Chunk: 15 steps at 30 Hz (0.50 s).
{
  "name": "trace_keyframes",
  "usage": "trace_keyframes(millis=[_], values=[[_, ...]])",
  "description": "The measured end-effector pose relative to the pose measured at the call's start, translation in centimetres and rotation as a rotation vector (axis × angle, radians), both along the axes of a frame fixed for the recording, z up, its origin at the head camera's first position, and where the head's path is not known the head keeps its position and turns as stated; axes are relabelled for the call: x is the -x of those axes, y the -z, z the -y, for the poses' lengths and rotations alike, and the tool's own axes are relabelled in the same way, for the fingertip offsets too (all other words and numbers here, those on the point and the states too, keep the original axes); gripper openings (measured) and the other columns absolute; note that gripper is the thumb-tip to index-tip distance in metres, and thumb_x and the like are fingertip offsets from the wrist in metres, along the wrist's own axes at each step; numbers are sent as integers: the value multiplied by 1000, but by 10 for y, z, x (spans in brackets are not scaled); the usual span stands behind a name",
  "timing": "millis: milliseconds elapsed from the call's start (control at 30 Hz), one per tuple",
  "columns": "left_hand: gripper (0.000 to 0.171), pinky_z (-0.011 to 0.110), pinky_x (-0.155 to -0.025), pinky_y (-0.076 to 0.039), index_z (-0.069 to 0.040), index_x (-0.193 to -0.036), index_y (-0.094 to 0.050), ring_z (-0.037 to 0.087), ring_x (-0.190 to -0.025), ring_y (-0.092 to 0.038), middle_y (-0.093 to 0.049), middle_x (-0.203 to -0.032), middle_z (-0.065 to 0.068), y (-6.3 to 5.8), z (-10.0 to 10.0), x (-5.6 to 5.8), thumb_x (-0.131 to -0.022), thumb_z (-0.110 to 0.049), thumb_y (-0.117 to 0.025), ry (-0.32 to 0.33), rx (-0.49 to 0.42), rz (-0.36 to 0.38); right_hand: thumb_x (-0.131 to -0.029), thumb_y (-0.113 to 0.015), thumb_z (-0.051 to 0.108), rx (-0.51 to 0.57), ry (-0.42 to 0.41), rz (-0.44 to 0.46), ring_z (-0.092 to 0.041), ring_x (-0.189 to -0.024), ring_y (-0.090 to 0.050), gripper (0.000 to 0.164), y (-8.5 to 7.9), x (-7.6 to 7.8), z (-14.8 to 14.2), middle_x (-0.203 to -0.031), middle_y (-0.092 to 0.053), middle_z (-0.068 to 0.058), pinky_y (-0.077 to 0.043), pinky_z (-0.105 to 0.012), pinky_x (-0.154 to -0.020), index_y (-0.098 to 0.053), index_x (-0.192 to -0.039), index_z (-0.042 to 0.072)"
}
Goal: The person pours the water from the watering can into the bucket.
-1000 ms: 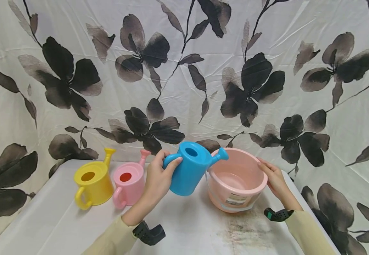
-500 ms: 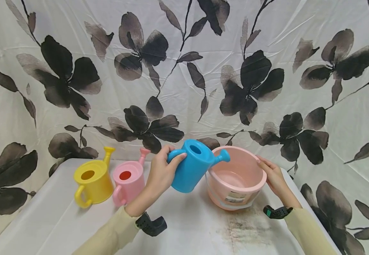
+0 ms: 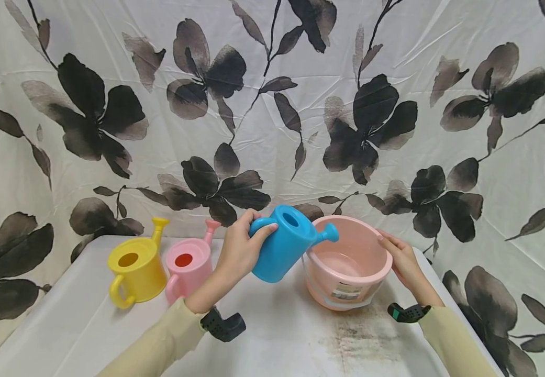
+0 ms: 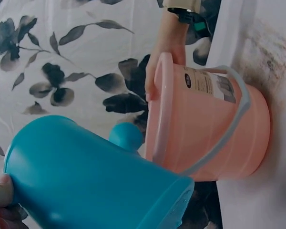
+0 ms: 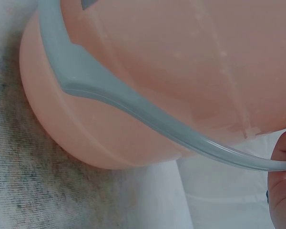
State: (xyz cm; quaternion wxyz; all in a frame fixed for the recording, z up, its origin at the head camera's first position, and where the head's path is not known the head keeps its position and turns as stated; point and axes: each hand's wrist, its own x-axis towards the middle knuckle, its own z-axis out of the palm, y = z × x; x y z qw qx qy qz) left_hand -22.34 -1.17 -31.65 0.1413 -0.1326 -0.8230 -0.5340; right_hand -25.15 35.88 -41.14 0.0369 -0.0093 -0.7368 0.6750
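My left hand [image 3: 240,251] grips the handle of a blue toy watering can [image 3: 281,251], held up off the table and tilted to the right. Its spout reaches over the left rim of a pink bucket [image 3: 318,280]. In the left wrist view the can's rounded blue body [image 4: 90,171] fills the lower left, with the spout head right by the bucket's rim. My right hand [image 3: 405,264] holds the bucket's right rim. The bucket's grey handle [image 5: 133,102] hangs down its front, seen close in the right wrist view. No water shows at the spout.
A yellow watering can [image 3: 145,277] and a pink watering can [image 3: 194,277] stand on the left of the white table [image 3: 79,324]. Brownish stains [image 3: 362,343] mark the cover in front of the bucket. A flower-print cloth [image 3: 277,146] hangs behind.
My left hand has moved the blue watering can slightly up and right and tipped it further toward the bucket. The right hand and bucket stay nearly the same.
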Motion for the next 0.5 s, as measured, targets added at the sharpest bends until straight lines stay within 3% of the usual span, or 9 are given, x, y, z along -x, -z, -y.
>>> trace_keyframes(millis=[500], values=[[26,54,-84,-53,-8,-102,-58,32,-95,-67,-69,-104,13,-6,-7,6,-91,-31,-66,-3,34,-22,-101,-50,28,10,-2,-13,13,-99,-57,64,1,1,1,-102,-59,28,-49,-11,-83,-25,-145,-11]])
